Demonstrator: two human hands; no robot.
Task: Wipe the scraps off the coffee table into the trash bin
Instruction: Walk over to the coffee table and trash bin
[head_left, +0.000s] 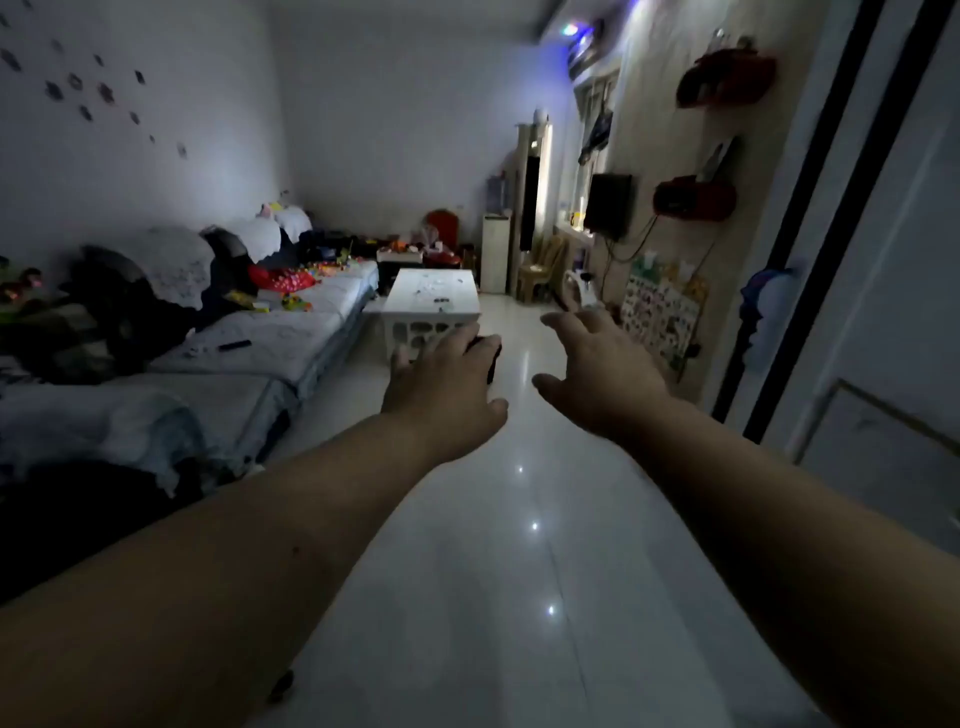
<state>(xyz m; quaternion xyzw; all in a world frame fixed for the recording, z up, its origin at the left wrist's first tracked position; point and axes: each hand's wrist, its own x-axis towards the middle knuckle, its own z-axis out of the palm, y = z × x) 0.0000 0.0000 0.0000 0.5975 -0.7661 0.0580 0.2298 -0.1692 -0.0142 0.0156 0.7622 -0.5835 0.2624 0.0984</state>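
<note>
The white coffee table (451, 305) stands far ahead in the middle of the dim room. Small light and dark scraps (435, 289) lie scattered on its top. A dark boxy thing (493, 359), maybe the trash bin, stands on the floor by the table's near right corner, and my left hand hides most of it. Both arms stretch forward well short of the table. My left hand (445, 387) is empty with fingers spread. My right hand (597, 371) is likewise empty and spread, palm down.
A long sofa (270, 343) with cushions, toys and a dark remote (235, 344) runs along the left. A plastic chair (540, 270), a wall TV (609, 203) and a leaning poster (660, 318) line the right wall. Glossy tiled floor (519, 519) leads to the table.
</note>
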